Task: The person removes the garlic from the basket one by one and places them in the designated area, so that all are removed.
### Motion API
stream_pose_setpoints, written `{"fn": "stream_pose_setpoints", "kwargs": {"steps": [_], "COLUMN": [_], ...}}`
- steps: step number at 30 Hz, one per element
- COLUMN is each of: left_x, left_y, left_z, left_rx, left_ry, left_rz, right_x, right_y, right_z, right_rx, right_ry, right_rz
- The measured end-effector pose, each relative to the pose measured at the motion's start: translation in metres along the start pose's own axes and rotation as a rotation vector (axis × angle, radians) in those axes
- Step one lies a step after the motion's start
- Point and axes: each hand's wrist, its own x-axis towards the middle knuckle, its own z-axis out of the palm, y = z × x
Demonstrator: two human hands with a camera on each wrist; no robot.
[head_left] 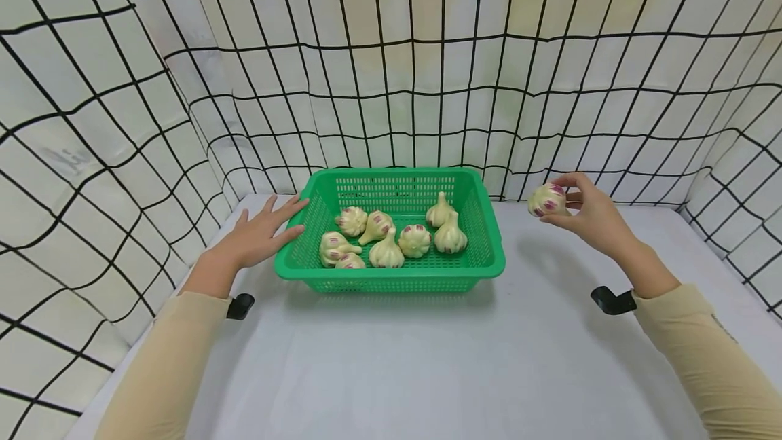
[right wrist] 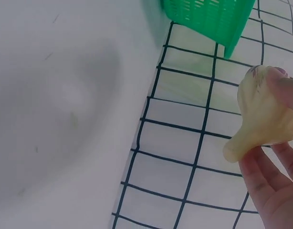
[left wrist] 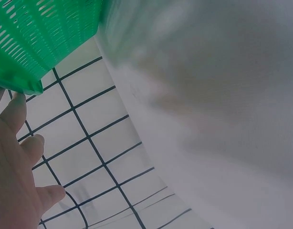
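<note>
A green plastic basket (head_left: 391, 273) stands on the white table with several garlic bulbs (head_left: 386, 250) inside, cream with purple streaks. My left hand (head_left: 259, 233) touches the basket's left rim with spread fingers; in the left wrist view its fingertips meet the green rim (left wrist: 22, 86). To the right of the basket, above the table, my right hand (head_left: 586, 216) pinches one garlic bulb (head_left: 547, 200) between thumb and fingers. The right wrist view shows that garlic bulb (right wrist: 261, 109) with its stem pointing down and left.
White walls with a black grid net (head_left: 412, 39) enclose the table (head_left: 391, 358) at the back and both sides. A black wrist camera mount (head_left: 240, 306) sits at the left cuff, another mount (head_left: 613, 300) at the right.
</note>
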Motion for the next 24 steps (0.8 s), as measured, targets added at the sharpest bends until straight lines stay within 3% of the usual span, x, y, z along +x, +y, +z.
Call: {"fn": "stream_pose_setpoints", "kwargs": {"steps": [24], "left_x": [0.001], "left_y": [0.000], "left_z": [0.001], "left_rx": [0.003], "left_ry": [0.014], "left_rz": [0.012], "right_x": [-0.001], "right_y": [0.040], "right_z": [-0.009], "right_rx": [-0.041], "right_ry": [0.035], "right_rz": [0.098]}}
